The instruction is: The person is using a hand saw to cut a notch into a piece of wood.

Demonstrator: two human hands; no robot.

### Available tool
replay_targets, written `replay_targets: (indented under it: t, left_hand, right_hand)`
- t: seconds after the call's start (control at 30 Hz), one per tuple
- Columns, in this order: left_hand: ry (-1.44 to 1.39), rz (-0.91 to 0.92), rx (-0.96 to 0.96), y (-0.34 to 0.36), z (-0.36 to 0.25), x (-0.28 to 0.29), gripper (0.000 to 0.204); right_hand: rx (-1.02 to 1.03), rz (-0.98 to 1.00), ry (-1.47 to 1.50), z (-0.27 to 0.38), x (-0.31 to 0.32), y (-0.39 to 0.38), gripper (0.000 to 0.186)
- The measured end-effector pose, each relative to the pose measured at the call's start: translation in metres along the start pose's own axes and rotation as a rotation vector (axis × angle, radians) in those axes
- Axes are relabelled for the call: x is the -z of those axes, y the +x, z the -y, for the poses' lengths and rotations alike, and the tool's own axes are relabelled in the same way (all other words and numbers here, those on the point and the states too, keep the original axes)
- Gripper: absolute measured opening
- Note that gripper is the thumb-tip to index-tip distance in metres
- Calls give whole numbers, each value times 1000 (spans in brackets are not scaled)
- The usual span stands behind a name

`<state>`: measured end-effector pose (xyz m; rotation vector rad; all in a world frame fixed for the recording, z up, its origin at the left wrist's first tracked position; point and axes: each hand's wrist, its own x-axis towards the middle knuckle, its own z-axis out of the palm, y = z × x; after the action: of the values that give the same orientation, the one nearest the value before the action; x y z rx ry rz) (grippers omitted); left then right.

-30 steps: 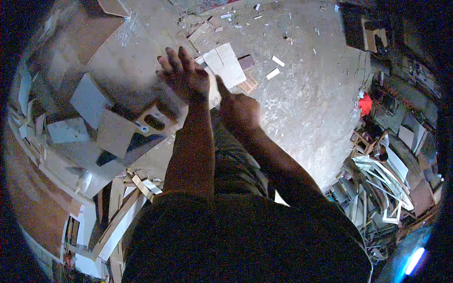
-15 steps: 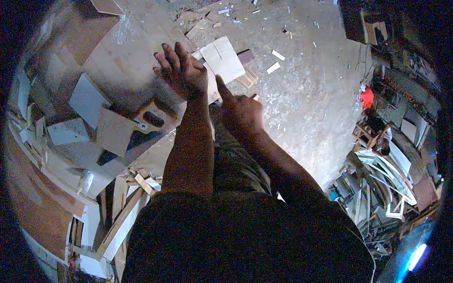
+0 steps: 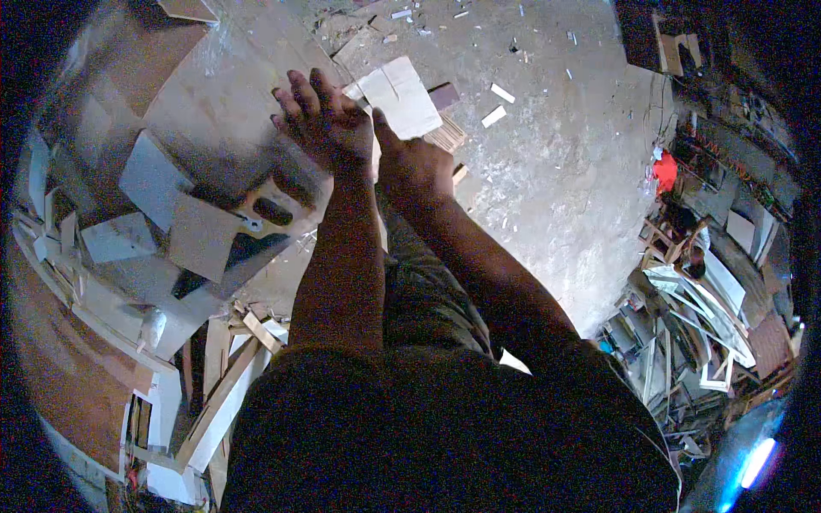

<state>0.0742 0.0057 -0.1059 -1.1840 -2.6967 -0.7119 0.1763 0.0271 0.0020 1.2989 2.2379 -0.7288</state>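
My left hand (image 3: 321, 124) is raised at the upper middle, fingers spread apart, nothing in it. Close against its heel is my right hand (image 3: 416, 167), the index finger stretched toward the left wrist; its other fingers look folded and are partly hidden. Nothing shows in the right hand. Just beyond both hands lies a pale square board (image 3: 402, 98) with a thin dark line on it. Beside that board are a dark brown block (image 3: 443, 96) and a stack of thin wood strips (image 3: 446, 135).
At left a work surface (image 3: 231, 103) carries grey panels (image 3: 154, 179) and a tan piece with a dark oval hole (image 3: 272, 209). Timber offcuts (image 3: 222, 402) stand lower left. Small scraps (image 3: 493, 116) dot the floor. Another person (image 3: 694, 252) is at right, near stacked frames (image 3: 705, 316).
My right hand has moved up and left, closer to my left hand. The left hand has shifted slightly up and left, fingers still spread.
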Motion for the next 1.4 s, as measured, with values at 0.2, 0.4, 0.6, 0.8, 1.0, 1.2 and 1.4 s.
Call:
replay_targets:
  t: [0.2,0.4,0.6,0.8,1.0,1.2,1.4]
  left_hand:
    - [97,-25,13,0,9,-4,44]
    - [90,-7,30,-1,10,-5,47]
    - [46,-21,12,-1,3,-4,48]
    - [116,-57,7,0,12,-7,44]
    - [103,-57,13,-2,15,-5,43]
    - [74,12,-13,-1,4,-3,49]
    - [123,-49,-4,0,6,-4,49]
  right_hand:
    - [-19,95,-57,-2,14,-30,69]
    - [-26,128,-4,-4,10,-42,67]
    - [-3,52,-32,-3,10,-13,69]
    - [-18,87,-8,-3,17,-39,67]
    - [-29,130,-40,1,19,-36,70]
    - [-34,91,-78,-4,4,-1,70]
    - [16,43,-87,-15,8,-39,70]
